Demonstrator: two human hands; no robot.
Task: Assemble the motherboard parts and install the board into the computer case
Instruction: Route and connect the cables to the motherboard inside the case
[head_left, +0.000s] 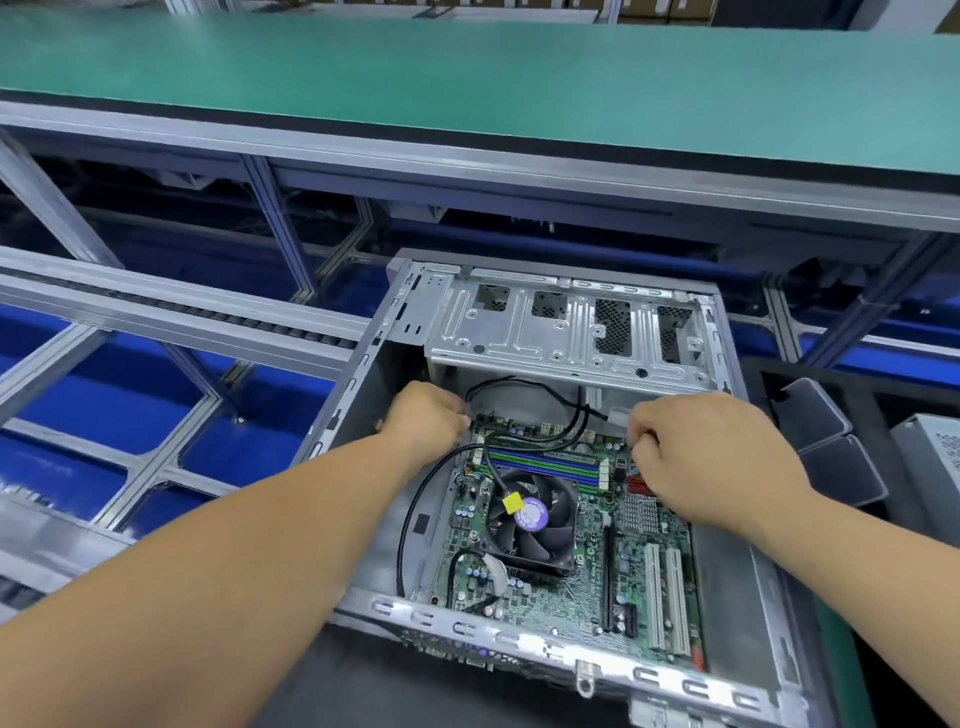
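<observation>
Both hands (431, 418) perhaps at board edge (524, 425)

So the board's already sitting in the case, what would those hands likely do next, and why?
Probably seat a cable plug at the board's far edge. The motherboard lies in the case, both hands curl at that edge, and black cables loop there, beside a white connector. What the fingers pinch is hidden.

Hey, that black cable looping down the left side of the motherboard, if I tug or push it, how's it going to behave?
The black cable probably flops rather than holds shape: it hangs in a loose curve beside the motherboard. It looks thin, so likely light. A tug may drag it across the fan, since other leads already run over there.
</observation>
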